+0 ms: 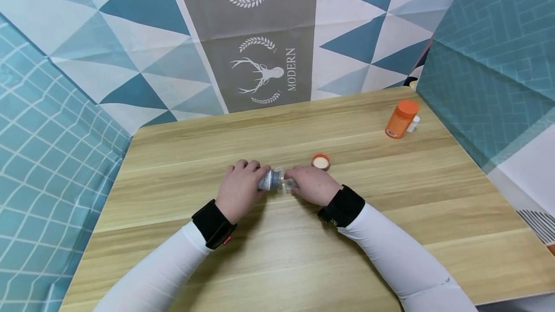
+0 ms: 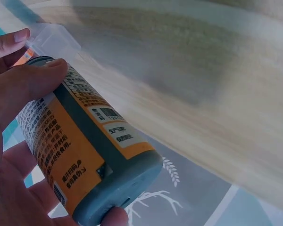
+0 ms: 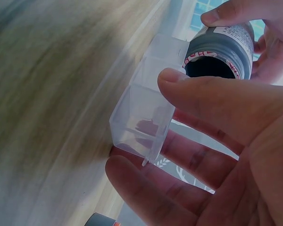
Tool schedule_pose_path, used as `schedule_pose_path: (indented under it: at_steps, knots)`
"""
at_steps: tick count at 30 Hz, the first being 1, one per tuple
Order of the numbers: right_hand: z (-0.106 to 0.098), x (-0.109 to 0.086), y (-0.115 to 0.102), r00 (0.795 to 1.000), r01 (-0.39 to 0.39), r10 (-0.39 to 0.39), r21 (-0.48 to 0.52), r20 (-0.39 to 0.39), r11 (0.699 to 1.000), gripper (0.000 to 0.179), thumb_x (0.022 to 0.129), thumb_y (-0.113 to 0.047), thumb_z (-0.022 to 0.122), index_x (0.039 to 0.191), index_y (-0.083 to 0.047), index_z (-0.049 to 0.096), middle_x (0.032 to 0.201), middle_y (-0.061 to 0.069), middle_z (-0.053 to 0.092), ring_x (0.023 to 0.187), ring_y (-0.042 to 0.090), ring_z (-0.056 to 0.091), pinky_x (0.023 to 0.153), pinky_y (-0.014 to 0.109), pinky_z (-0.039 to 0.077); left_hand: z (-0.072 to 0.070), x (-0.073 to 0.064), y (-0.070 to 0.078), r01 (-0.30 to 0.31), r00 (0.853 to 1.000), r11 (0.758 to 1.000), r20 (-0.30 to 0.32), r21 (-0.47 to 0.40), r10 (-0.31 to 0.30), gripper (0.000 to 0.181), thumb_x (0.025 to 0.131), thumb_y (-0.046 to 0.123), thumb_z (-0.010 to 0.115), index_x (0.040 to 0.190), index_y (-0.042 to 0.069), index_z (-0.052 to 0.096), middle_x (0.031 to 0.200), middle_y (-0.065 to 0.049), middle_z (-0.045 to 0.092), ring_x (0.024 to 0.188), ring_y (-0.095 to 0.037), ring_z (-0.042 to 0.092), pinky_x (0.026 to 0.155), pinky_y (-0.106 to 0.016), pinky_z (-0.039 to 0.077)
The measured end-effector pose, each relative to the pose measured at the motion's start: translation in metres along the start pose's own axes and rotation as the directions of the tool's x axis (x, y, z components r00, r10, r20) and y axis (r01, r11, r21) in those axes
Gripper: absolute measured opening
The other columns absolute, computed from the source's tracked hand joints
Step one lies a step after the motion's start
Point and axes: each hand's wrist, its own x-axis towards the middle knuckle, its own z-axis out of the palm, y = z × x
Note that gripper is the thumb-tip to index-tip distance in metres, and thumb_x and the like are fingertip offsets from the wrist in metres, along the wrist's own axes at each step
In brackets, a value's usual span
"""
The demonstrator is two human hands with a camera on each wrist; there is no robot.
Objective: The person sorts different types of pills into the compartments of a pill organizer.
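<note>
My left hand (image 1: 243,189) grips a dark grey-blue pill bottle (image 2: 92,146) with an orange and white label. The bottle lies tilted on its side, its uncapped mouth (image 3: 210,67) toward a clear plastic pill box (image 3: 144,113). With thumb on one side and fingers on the other, my right hand (image 1: 313,184) holds this box, which has several compartments. Bottle mouth and box are close together at the far end of the box; whether they touch I cannot tell. No pills can be made out inside the box. The bottle's contents are hidden in shadow.
An orange-rimmed cap (image 1: 321,161) lies upside down on the wooden table (image 1: 208,138), just beyond my right hand. Toward the back right stand an orange bottle (image 1: 400,120) and a small white bottle (image 1: 415,123). Patterned cloth hangs behind and at both sides.
</note>
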Motion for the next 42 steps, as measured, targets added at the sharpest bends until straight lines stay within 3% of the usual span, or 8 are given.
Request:
schedule_pose_path:
  at_steps: [8, 16, 31, 42]
  knots:
    - [0.000, -0.001, 0.000, 1.000, 0.011, -0.011, -0.021, -0.005, 1.000, 0.029, 0.086, -0.021, 0.074, 0.112, -0.013, 0.065, 0.100, 0.000, 0.065, 0.084, 0.010, 0.057, 0.073, 0.030, 0.051, -0.008, 0.007, 0.004, -0.031, 0.999, 0.999, 0.041, 0.044, 0.029, 0.054, 0.066, 0.029, 0.088, 0.115, 0.019, 0.068, 0.103, -0.006, 0.065, 0.090, -0.028, 0.052, 0.069, -0.044, 0.047]
    - [-0.002, -0.001, 0.000, 1.000, 0.017, -0.017, -0.021, -0.006, 1.000, 0.028, 0.086, -0.020, 0.075, 0.110, -0.012, 0.065, 0.098, 0.000, 0.065, 0.084, 0.010, 0.057, 0.074, 0.031, 0.051, -0.016, 0.014, 0.009, -0.063, 0.994, 0.992, 0.100, 0.113, 0.052, 0.049, 0.070, 0.024, 0.085, 0.116, 0.020, 0.068, 0.103, -0.005, 0.066, 0.090, -0.027, 0.052, 0.069, -0.042, 0.046]
    - [-0.001, -0.001, 0.002, 0.999, 0.033, -0.032, 0.006, -0.018, 0.999, 0.024, 0.084, -0.018, 0.076, 0.105, -0.012, 0.065, 0.092, 0.000, 0.064, 0.080, 0.011, 0.056, 0.070, 0.032, 0.050, -0.019, 0.020, 0.013, -0.097, 0.990, 0.980, 0.122, 0.173, 0.076, 0.038, 0.078, 0.014, 0.078, 0.115, 0.022, 0.069, 0.101, -0.003, 0.066, 0.089, -0.026, 0.052, 0.068, -0.039, 0.045]
    - [-0.001, -0.001, 0.003, 1.000, 0.026, -0.026, 0.015, -0.002, 1.000, 0.026, 0.085, -0.018, 0.074, 0.109, -0.012, 0.065, 0.096, 0.000, 0.064, 0.083, 0.011, 0.056, 0.072, 0.032, 0.050, -0.012, 0.011, 0.008, -0.051, 0.992, 0.992, 0.122, 0.117, 0.036, 0.047, 0.077, 0.017, 0.080, 0.121, 0.020, 0.064, 0.108, -0.006, 0.064, 0.095, -0.029, 0.052, 0.070, -0.048, 0.047]
